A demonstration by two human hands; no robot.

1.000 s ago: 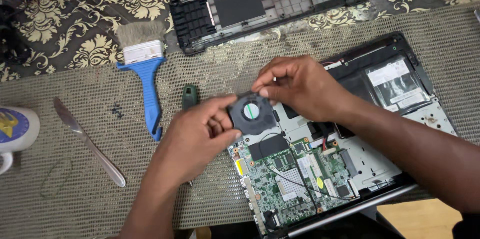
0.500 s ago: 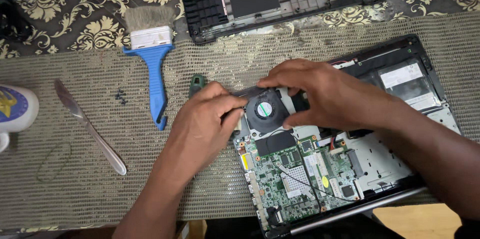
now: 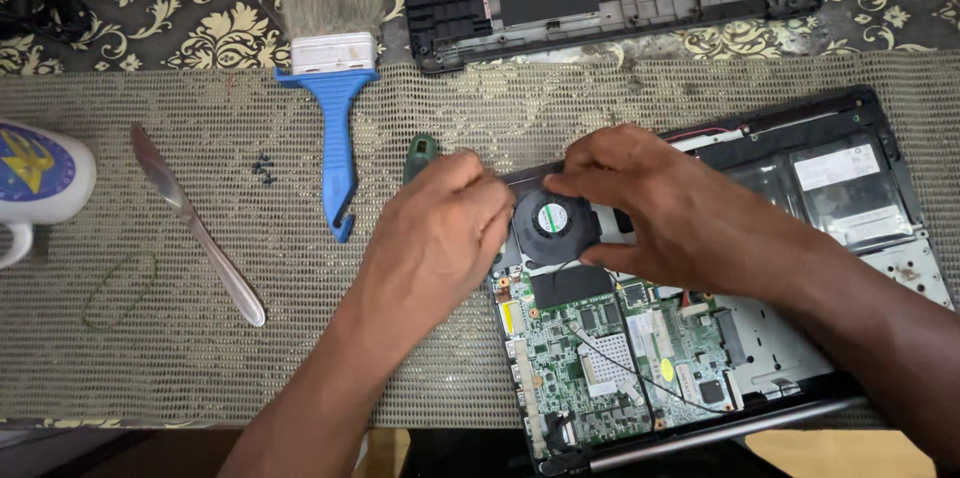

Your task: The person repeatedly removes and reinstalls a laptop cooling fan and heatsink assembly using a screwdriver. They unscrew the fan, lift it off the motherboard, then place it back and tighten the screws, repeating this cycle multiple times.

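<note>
The left hand (image 3: 440, 238) pinches the left edge of the round black cooling fan (image 3: 553, 226), which sits at the upper-left corner of the opened laptop (image 3: 880, 268), above its green motherboard (image 3: 600, 358). The right hand (image 3: 665, 208) grips the fan's right side, equally close.

Your left hand (image 3: 435, 238) and right hand (image 3: 665, 208) are both bare: no gloves, rings or watch show. Your forearms enter from the lower middle and lower right of the frame, uncovered as far as they show, with no sleeve cuff visible.
</note>
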